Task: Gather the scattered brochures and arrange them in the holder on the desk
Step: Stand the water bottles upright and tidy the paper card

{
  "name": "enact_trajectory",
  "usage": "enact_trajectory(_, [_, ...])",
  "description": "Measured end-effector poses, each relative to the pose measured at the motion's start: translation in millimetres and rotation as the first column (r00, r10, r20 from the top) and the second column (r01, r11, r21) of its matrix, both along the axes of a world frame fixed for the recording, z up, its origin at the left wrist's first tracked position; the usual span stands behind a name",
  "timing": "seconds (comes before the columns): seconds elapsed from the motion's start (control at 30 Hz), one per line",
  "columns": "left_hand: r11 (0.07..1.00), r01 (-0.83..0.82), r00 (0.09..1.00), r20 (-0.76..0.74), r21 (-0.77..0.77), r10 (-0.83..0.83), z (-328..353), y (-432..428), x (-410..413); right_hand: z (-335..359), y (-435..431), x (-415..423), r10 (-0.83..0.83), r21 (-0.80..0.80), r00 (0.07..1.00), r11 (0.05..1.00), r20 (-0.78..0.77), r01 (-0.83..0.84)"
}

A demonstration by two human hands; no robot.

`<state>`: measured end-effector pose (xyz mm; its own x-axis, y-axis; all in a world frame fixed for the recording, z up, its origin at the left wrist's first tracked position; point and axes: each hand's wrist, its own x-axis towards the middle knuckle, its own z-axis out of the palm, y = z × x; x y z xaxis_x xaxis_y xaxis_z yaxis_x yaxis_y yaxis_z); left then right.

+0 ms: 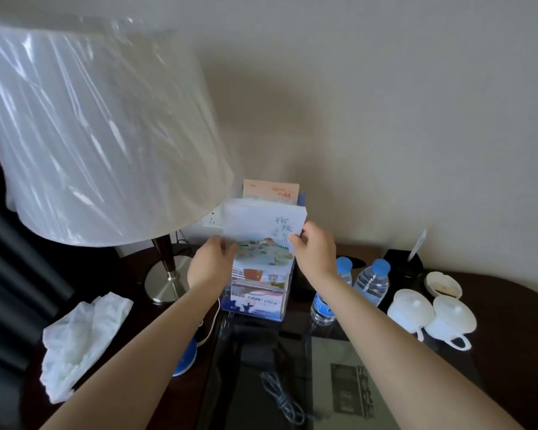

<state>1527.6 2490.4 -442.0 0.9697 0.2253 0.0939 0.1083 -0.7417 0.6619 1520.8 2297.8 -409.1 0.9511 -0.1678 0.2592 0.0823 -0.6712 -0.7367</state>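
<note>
Left hand (pixel 213 259) and right hand (pixel 316 249) pinch opposite edges of the upright pale illustrated paper brochure (pixel 263 231), directly over the clear tiered plastic holder (pixel 255 308).

A plain off-white wall (pixel 385 88) backs a dark wooden desk (pixel 510 302) with a glossy panel (pixel 252 395) set in its top. At the left stands a lamp (pixel 100 131), its pale shade wrapped in clear plastic, on a round metal base (pixel 165 285). A white socket (pixel 213 219) sits low on the wall. The dark folds at far left are possibly a curtain (pixel 0 259).
</note>
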Motion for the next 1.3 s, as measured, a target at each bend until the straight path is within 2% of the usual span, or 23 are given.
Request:
enact_trajectory(0.07, [0.997,-0.051,0.999,-0.022,-0.058,0.049,-13,2,7,-11,5,5,-0.035,0.037,0.999,0.999,0.018,0.035])
enact_trajectory(0.17, [0.957,-0.09,0.995,-0.059,-0.277,0.076,-26,2,22,-23,6,9,-0.053,0.063,0.997,0.997,0.058,0.05])
enact_trajectory(0.23, [0.947,-0.08,0.994,-0.094,-0.312,0.053,-31,2,30,-28,4,12,-0.059,0.094,0.997,0.994,0.059,0.053])
enact_trajectory(0.4, [0.969,-0.063,0.987,-0.16,-0.241,0.025,-48,4,35,-46,-2,14,-0.029,0.13,0.999,0.991,0.016,0.027])
enact_trajectory(0.6, [0.983,-0.001,0.988,-0.151,-0.185,-0.027,-61,8,33,-62,-6,12,0.001,0.158,1.0,0.987,0.02,-0.004])
enact_trajectory(0.8, [0.983,0.029,0.982,-0.176,-0.183,-0.061,-66,12,34,-59,-7,20,0.046,0.054,0.998,0.997,0.037,-0.048])
enact_trajectory(0.93, [0.994,0.08,0.973,-0.213,-0.068,-0.093,-74,15,28,-66,-9,19,0.069,-0.01,0.998,0.998,0.011,-0.069])
enact_trajectory(1.1, [0.993,0.017,0.995,-0.095,-0.117,-0.028,-72,10,29,-75,-11,15,0.035,0.044,0.999,0.998,0.025,-0.036])
enact_trajectory(1.3, [0.997,0.072,0.996,-0.056,-0.007,-0.072,-70,2,26,-88,-9,12,0.015,0.045,1.0,0.999,0.001,-0.015])
